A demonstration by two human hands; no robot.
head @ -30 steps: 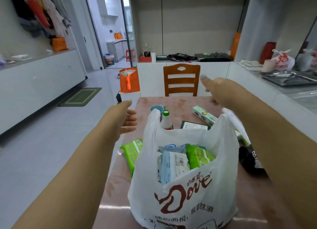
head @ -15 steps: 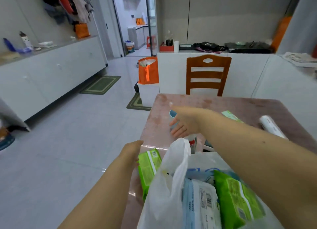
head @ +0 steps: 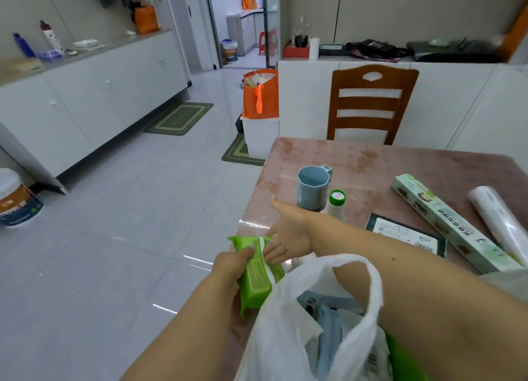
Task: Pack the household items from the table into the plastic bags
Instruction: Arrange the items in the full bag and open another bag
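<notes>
My left hand grips the near end of a green wipes pack at the left edge of the pink table, thumb curled over its top. My right hand reaches across with straight fingers laid on the pack's far end. Just beside the pack, the white plastic bag stands open under my right forearm, with blue and green packets inside. Further back on the table stand a blue cup and a green-capped bottle, with a dark flat packet, a long green box and a white roll to their right. A wooden chair stands at the far side.
</notes>
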